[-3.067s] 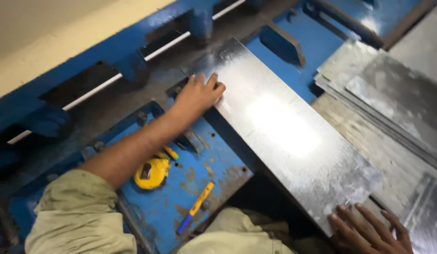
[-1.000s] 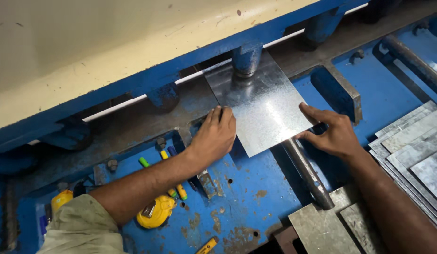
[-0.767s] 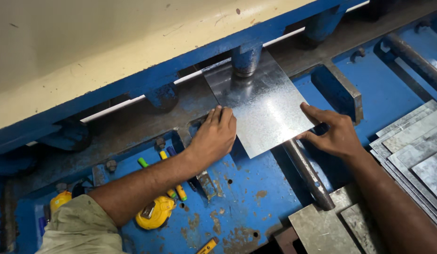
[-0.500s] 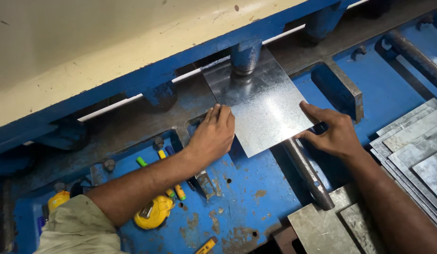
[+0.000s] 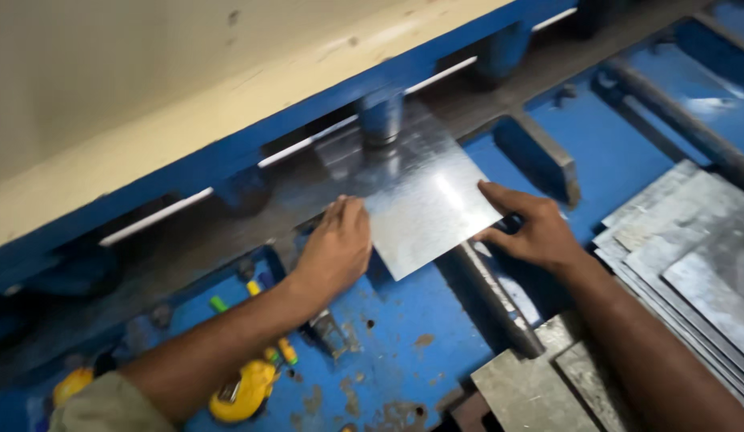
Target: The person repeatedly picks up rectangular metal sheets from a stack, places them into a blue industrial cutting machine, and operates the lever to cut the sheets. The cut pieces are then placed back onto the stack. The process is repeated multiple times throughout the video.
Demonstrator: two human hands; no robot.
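A square sheet of shiny galvanised metal [image 5: 416, 196] lies flat on the blue bed of a shearing machine [image 5: 404, 352], its far edge tucked under the blue blade guard [image 5: 252, 152]. My left hand [image 5: 336, 252] presses flat against the sheet's near left edge. My right hand [image 5: 532, 228] rests against the sheet's near right corner, fingers stretched along its edge. Neither hand grips anything.
A stack of cut metal sheets [image 5: 692, 264] lies at the right, more offcuts [image 5: 540, 392] at the bottom. A yellow tape measure [image 5: 240, 392] and small coloured tools [image 5: 268, 336] sit at the lower left. A steel side guide [image 5: 540, 156] stands right of the sheet.
Three seconds ago a long sheet lay across the bed; now a shorter square piece sits under the guard. In the last second both hands have stayed on its edges; the view has drifted slightly.
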